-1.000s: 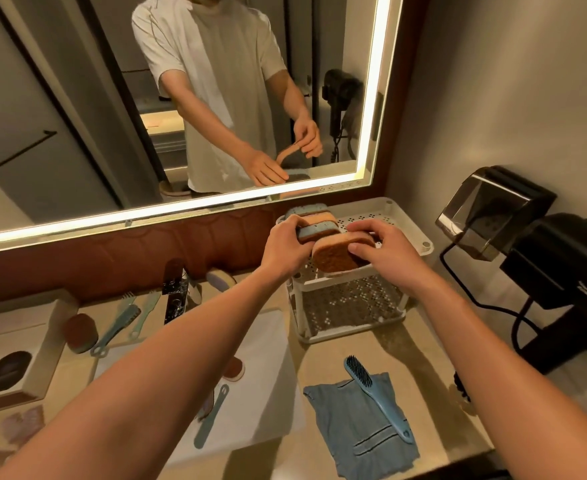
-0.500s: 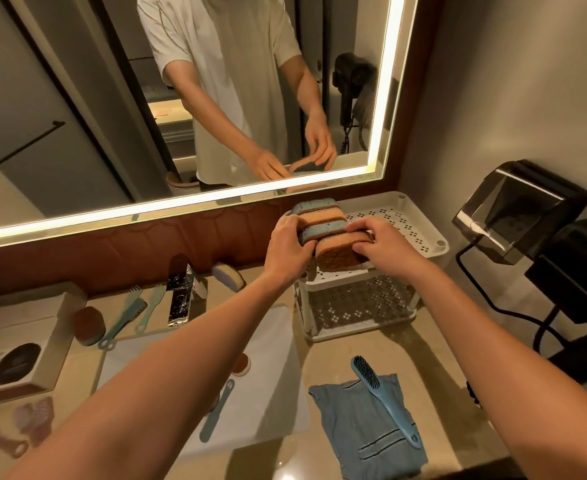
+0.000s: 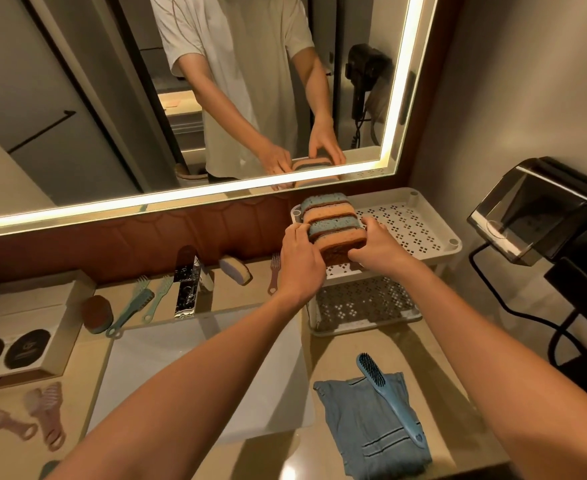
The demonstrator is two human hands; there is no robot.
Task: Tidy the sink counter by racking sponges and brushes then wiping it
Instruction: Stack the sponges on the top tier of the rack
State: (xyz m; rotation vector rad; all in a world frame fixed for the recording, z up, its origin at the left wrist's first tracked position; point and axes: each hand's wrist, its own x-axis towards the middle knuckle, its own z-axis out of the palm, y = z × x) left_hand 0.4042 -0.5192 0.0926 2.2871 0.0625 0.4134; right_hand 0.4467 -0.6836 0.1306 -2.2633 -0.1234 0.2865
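Both hands, left hand (image 3: 299, 258) and right hand (image 3: 380, 247), had fingers clamped on the nearest sponge (image 3: 342, 249), standing on edge on the rack (image 3: 423, 233) top tier.

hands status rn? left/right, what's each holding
Left hand: closed on the left end of the nearest sponge on the rack's top shelf.
Right hand: closed on the right end of the same sponge.
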